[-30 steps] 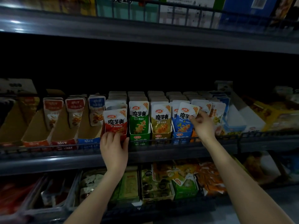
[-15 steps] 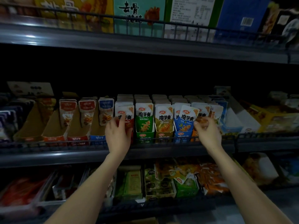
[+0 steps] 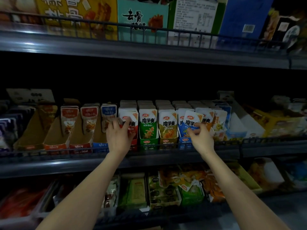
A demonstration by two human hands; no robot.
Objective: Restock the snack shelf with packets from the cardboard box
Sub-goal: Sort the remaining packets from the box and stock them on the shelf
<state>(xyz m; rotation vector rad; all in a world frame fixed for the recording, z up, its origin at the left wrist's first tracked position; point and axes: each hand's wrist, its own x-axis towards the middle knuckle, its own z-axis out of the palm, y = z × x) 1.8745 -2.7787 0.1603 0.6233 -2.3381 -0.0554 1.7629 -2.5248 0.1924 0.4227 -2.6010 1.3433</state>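
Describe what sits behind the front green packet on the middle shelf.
Behind the green packet, pale tops of more packets stand in a row. Their fronts are covered; farther back is too dark to see.

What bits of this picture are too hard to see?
Head view: the red packet's lower half, hidden behind the left hand.
Blue packet's bottom, behind the right hand.
Whether either hand actually grips: fingers overlap the packets.
Back of the middle shelf: too dark.
Bottom-shelf snacks: blurred, dim.
Cardboard box: outside the frame.
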